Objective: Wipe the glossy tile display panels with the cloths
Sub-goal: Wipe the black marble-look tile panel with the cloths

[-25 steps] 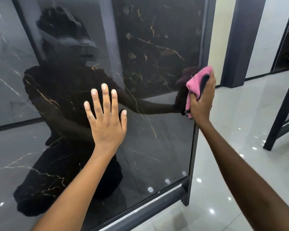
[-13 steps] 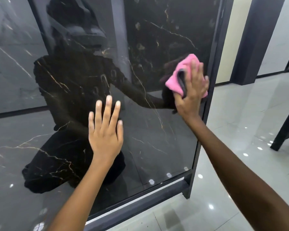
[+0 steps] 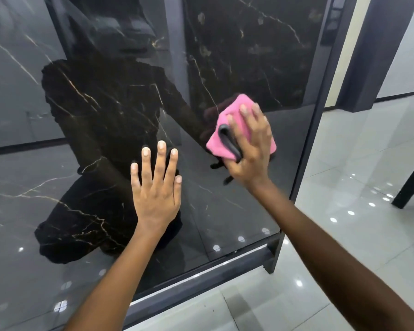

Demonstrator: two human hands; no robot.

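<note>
— Pressing flat, is it, the right hand (image 3: 250, 149)?
— Yes, fingers spread straight over the pink cloth (image 3: 237, 130), holding it against the black marble panel (image 3: 237, 56) near its right edge.
— And the cloth's long axis?
— Tilted, running from lower left to upper right.
— The left hand (image 3: 157, 187)?
— Open, palm on the panel, fingers pointing up, left of the cloth.

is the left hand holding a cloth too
No, the left hand lies flat and bare on the black panel; only the right hand presses the pink cloth.
</note>
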